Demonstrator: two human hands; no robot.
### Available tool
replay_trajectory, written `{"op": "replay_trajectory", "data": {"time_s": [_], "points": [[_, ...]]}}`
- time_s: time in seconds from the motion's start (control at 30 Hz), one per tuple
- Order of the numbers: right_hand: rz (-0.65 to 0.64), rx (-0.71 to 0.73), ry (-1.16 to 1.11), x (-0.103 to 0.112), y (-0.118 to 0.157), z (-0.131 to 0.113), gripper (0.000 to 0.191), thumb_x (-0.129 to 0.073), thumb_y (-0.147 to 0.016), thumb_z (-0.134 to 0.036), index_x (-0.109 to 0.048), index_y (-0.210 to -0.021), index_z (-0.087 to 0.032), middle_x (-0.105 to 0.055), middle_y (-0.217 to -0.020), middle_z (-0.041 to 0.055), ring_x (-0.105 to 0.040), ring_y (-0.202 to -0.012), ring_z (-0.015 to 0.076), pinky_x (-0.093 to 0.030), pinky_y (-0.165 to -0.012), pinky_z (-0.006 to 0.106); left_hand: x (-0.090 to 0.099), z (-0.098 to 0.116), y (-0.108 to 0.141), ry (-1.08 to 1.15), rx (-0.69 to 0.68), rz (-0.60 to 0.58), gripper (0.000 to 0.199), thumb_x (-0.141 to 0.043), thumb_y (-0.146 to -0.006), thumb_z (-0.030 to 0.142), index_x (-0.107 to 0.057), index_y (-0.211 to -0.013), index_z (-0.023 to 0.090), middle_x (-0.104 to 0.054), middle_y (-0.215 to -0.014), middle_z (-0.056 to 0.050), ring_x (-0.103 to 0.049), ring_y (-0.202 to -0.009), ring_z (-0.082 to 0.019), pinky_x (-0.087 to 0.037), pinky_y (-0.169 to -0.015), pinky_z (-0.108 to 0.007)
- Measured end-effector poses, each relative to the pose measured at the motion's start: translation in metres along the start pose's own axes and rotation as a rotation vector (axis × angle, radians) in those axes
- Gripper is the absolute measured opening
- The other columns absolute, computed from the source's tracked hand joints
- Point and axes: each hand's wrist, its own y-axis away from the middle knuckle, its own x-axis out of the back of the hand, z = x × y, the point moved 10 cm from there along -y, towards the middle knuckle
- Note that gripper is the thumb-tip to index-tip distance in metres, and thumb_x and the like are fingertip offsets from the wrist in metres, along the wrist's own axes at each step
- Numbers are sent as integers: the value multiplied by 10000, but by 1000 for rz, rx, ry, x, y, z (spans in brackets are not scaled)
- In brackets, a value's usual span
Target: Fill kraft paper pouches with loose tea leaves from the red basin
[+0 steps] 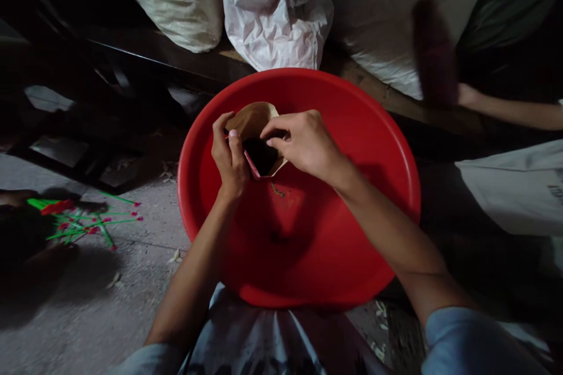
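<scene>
- Open-mouthed, brown-lined, red-edged paper-like pouch (252,119): above centre in the frame, over the round red plastic basin (188,187).
- Your left hand (230,159) grips the pouch's left side, thumb near the rim.
- Your right hand (311,144) curls its fingers at the mouth; whether they pinch anything cannot be told.
- Pouch judged light, thin-walled, easily creased; you should support both sides low, squeezing gently.

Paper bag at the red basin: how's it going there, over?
Left hand gripping paper bag; right hand at its opening. Bag open, dark inside, red basin beneath. Another person's hand off to the right, clear of it.
</scene>
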Motion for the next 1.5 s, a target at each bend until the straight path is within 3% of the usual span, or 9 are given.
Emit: {"op": "replay_trajectory", "data": {"time_s": [0.27, 0.53, 0.73, 0.83, 1.03, 1.1, 1.27, 1.43, 1.5], "points": [[-18, 53, 337, -10, 11, -12, 136, -627, -1022, -172, -745, -955, -176, -730, -940, 58, -678, -914, 194, -505, -849, 306, 4, 10, 0, -23, -100, 50, 452, -437, -1071, 630, -619, -1291, 280, -668, -1296, -80, -650, -1251, -275, -480, -1105, -442], [377, 121, 380, 26, 91, 19, 347, -401, -1073, -182, -695, -1257, -193, -700, -1128, 130, -656, -1090, 274, -517, -1021, 467, 5, 11, 1, -39, -112, 55, 464, -408, -1093, 601, -607, -1283, 228, -668, -1287, -95, -635, -1226, -260, -470, -1121, -456], [-305, -237, 534, -92, 177, 178, 455, -429, -1034, -236, -653, -1391, -65, -601, -1486, 269, -561, -1378, 380, -458, -1152, 575, 3, 13, 1, -62, -126, 48, 447, -408, -1086, 602, -612, -1280, 255, -662, -1285, -86, -632, -1225, -259, -477, -1113, -439], [-472, -391, 551, -149, 213, 209, 700, -508, -1024, -367, -433, -1575, 59, -311, -1674, 362, -328, -1566, 484, -292, -1240, 703, 3, 14, 2, -68, -129, 58, 449, -414, -1080, 604, -616, -1283, 259, -665, -1256, -72, -632, -1220, -257, -477, -1117, -433], [-886, 258, 136, -257, 251, 118, 659, -559, -1018, -386, -478, -1600, -87, -411, -1688, 190, -376, -1589, 278, -297, -1323, 435, 4, 11, 2, -49, -95, 69, 436, -439, -1073, 606, -627, -1270, 265, -674, -1193, -70, -651, -1092, -263, -492, -1053, -471], [-897, 340, 98, -258, 243, 111, 608, -480, -1050, -322, -468, -1603, -70, -390, -1698, 193, -361, -1596, 272, -277, -1330, 437, 5, 10, 1, -47, -82, 74, 432, -452, -1067, 611, -639, -1251, 268, -671, -1177, -67, -650, -1096, -270, -481, -1056, -478], [-520, 9, 378, -225, 198, 149, 657, -444, -1090, -404, -427, -1601, 8, -386, -1664, 295, -318, -1597, 397, -229, -1304, 635, 3, 16, 2, -57, -137, 51, 445, -421, -1090, 572, -624, -1309, 242, -663, -1270, -74, -632, -1179, -250, -446, -1119, -419], [-773, 456, 153, -275, 239, 81, 514, -515, -1078, -412, -610, -1489, -117, -630, -1510, 177, -503, -1492, 259, -325, -1304, 463, 4, 14, 0, -74, -121, 60, 430, -422, -1096, 553, -628, -1299, 235, -667, -1257, -69, -644, -1134, -230, -462, -1092, -392], [-671, 366, 174, -276, 224, 85, 499, -464, -1099, -357, -590, -1506, -98, -622, -1510, 199, -494, -1498, 276, -288, -1317, 512, 4, 14, 0, -68, -131, 58, 427, -424, -1094, 560, -625, -1295, 242, -664, -1251, -65, -643, -1143, -229, -464, -1094, -386]]}}
